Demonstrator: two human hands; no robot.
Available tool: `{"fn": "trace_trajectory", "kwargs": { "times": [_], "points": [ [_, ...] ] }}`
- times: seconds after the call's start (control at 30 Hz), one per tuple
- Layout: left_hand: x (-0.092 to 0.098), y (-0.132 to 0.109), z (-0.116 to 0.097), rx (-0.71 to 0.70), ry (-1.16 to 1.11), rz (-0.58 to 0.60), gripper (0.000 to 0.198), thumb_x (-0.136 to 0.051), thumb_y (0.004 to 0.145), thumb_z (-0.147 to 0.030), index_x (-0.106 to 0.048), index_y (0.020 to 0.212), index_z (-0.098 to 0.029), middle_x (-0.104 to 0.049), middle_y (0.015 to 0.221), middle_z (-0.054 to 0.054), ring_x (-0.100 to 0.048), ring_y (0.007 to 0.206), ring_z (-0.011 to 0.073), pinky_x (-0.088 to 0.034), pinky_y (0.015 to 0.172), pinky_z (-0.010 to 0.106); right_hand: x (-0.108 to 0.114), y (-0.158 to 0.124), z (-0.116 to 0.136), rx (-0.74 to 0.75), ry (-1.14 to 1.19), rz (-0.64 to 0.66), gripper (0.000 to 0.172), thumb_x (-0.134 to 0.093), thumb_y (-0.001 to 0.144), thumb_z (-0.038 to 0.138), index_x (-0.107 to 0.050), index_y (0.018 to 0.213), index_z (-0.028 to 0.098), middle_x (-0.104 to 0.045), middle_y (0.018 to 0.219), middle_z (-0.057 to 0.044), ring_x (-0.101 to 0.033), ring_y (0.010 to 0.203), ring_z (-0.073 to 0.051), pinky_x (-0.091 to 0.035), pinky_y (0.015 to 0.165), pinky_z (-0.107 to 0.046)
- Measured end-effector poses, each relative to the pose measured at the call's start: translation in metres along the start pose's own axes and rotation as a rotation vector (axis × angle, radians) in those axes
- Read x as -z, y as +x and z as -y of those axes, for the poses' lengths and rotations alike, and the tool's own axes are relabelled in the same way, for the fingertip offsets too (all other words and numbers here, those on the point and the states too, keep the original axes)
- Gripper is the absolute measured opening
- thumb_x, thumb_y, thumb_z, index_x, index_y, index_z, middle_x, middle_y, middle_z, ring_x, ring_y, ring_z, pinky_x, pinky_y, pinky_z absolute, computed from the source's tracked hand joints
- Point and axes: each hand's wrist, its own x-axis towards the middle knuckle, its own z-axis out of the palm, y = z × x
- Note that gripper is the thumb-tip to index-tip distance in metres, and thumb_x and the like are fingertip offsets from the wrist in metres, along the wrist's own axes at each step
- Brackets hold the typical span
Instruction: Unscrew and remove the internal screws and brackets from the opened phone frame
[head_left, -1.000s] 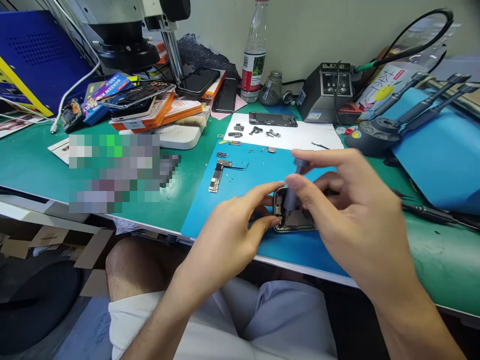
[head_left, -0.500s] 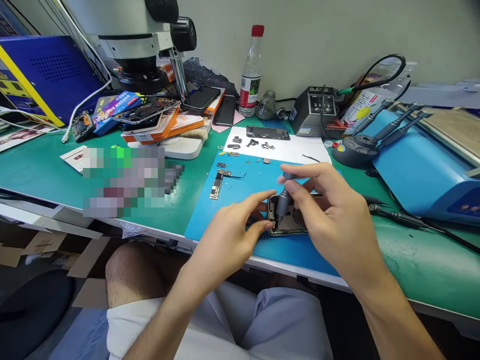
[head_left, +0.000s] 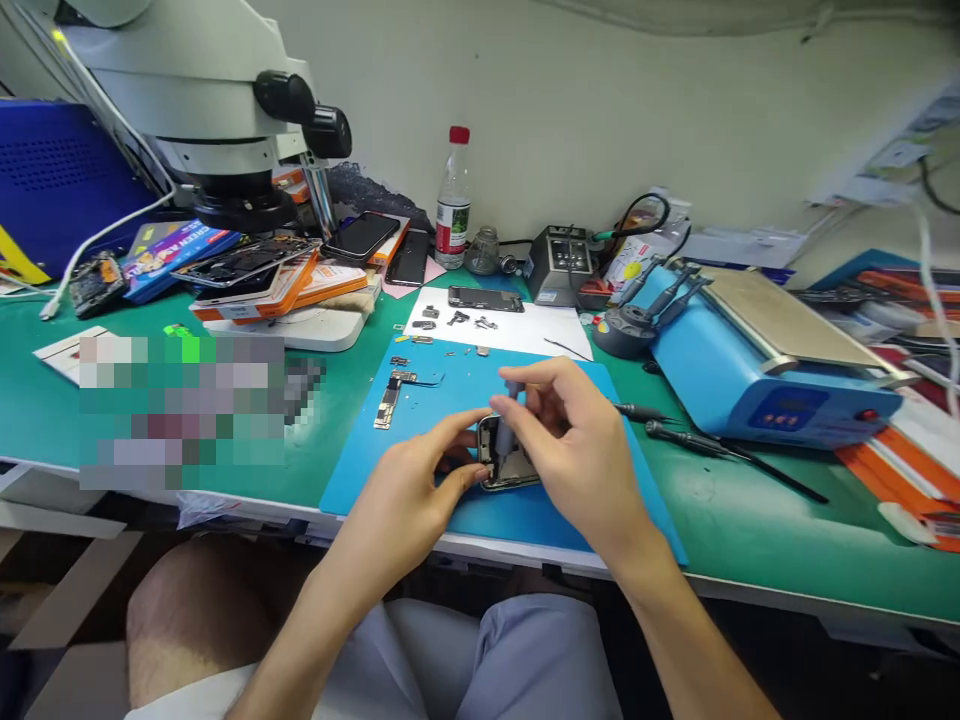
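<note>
At the back left corner of the table (head_left: 757, 550), a microscope (head_left: 180, 110) stands beside stacked orange boxes (head_left: 247, 303). Further right, a circuit board (head_left: 388, 402) lies on the left half of a blue mat (head_left: 352, 480), which reaches the table's front edge. The left hand (head_left: 409, 490) has its thumb and fingers gripping the left end of a phone shell (head_left: 517, 468) on the mat, near its front edge. A grey screwdriver (head_left: 505, 435) points down into that end, slightly tilted; whether its tip touches cannot be told. The right hand (head_left: 581, 455) is closed around the screwdriver's handle. Towards the table's right side, behind the right hand, stand a tool holder (head_left: 624, 333) and a blue machine (head_left: 712, 370).
</note>
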Motion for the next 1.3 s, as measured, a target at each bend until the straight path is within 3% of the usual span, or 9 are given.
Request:
{"fn": "trace_trajectory", "kwargs": {
  "times": [0.2,0.37,0.9,1.0,1.1,1.2,1.3],
  "points": [
    [-0.004,-0.001,0.006,-0.004,0.011,-0.016,0.049,-0.068,0.102,-0.029,-0.067,0.150,-0.035,-0.085,0.117,-0.001,-0.081,0.105,0.0227,-0.063,0.093,0.033,-0.003,-0.002,-0.001,-0.020,-0.014,0.014,0.017,-0.067,0.105,0.028,-0.072,0.121,0.026,-0.073,0.097,-0.001,-0.068,0.090,-0.019,-0.054,0.082,-0.033],
    [-0.004,-0.002,0.008,0.020,0.029,-0.020,0.048,-0.068,0.102,-0.032,-0.067,0.150,-0.037,-0.084,0.116,-0.001,-0.080,0.106,0.0229,-0.063,0.095,0.034,-0.003,-0.007,-0.001,-0.026,0.021,0.020,0.024,-0.062,0.107,0.025,-0.073,0.128,0.028,-0.076,0.112,-0.003,-0.070,0.103,-0.020,-0.056,0.091,-0.034],
    [-0.004,-0.001,0.005,0.049,-0.026,0.023,0.050,-0.066,0.101,-0.032,-0.065,0.151,-0.034,-0.082,0.120,0.002,-0.077,0.109,0.0258,-0.059,0.096,0.038,-0.006,-0.008,-0.001,-0.074,0.072,-0.006,0.019,-0.071,0.103,0.031,-0.078,0.120,0.034,-0.071,0.091,0.002,-0.068,0.079,-0.014,-0.056,0.076,-0.029],
    [-0.006,-0.001,0.004,0.056,0.017,0.006,0.051,-0.063,0.102,-0.034,-0.064,0.154,-0.030,-0.081,0.121,0.005,-0.076,0.107,0.0266,-0.058,0.098,0.041,0.011,-0.010,-0.010,-0.064,0.040,-0.119,0.022,-0.062,0.108,0.042,-0.071,0.126,0.033,-0.071,0.097,0.001,-0.070,0.081,-0.015,-0.057,0.073,-0.028],
    [-0.008,-0.001,0.001,0.062,0.085,-0.011,0.054,-0.059,0.104,-0.036,-0.061,0.157,-0.028,-0.079,0.124,0.008,-0.074,0.111,0.0283,-0.057,0.101,0.044,0.051,-0.011,-0.032,-0.099,-0.082,-0.275,0.042,-0.035,0.116,0.046,-0.051,0.152,0.031,-0.068,0.104,-0.003,-0.066,0.078,-0.017,-0.056,0.069,-0.031],
    [-0.010,-0.001,-0.005,0.033,0.168,-0.008,0.058,-0.056,0.105,-0.033,-0.056,0.162,-0.027,-0.079,0.123,0.009,-0.073,0.112,0.0294,-0.057,0.102,0.046,0.091,-0.015,-0.057,-0.116,-0.279,-0.148,0.037,-0.057,0.108,0.050,-0.071,0.135,0.030,-0.074,0.095,-0.004,-0.070,0.079,-0.022,-0.054,0.069,-0.035],
    [-0.012,-0.001,-0.011,0.011,0.250,-0.011,0.061,-0.052,0.104,-0.028,-0.051,0.165,-0.024,-0.078,0.122,0.010,-0.072,0.111,0.0305,-0.058,0.100,0.049,0.112,-0.024,-0.076,-0.088,-0.452,0.005,0.040,-0.066,0.101,0.054,-0.075,0.131,0.030,-0.081,0.095,-0.005,-0.076,0.086,-0.029,-0.056,0.073,-0.040]
  ]
}}
